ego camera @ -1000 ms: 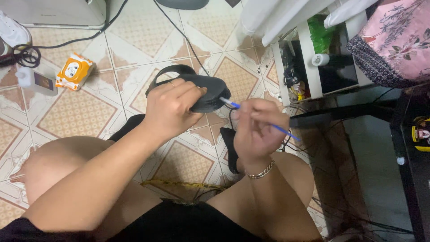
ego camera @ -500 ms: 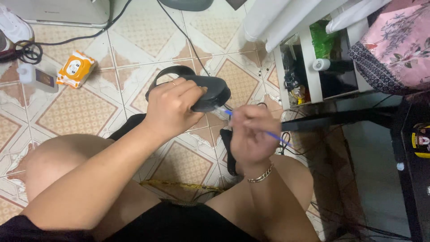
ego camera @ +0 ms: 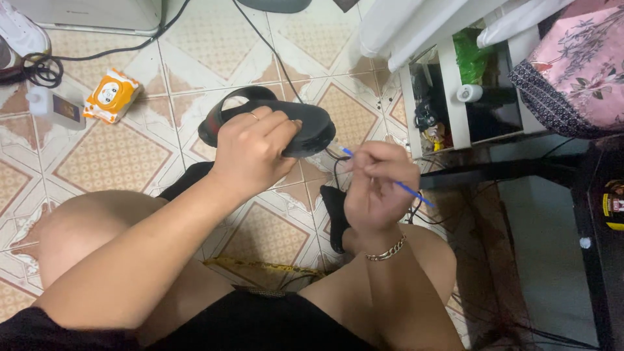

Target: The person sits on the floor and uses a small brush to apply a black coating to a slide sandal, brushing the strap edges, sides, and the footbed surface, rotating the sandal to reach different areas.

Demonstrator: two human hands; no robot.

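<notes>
One green bag (ego camera: pixel 469 55) in white shelf (ego camera: pixel 453 97)

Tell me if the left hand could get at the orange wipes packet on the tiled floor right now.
Probably not as things stand: the left hand has its grip on the black rubber slide sandal. The orange wipes packet lies uncovered on the patterned tiled floor, with nothing between, but the hand is occupied.

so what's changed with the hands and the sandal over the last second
Very little. The right hand with the thin blue stick has drawn slightly down and back from the black sandal's edge, its tip still pointing there. The left hand keeps its grip on the sandal, held above the tiled floor. The orange packet has stayed where it was.
</notes>
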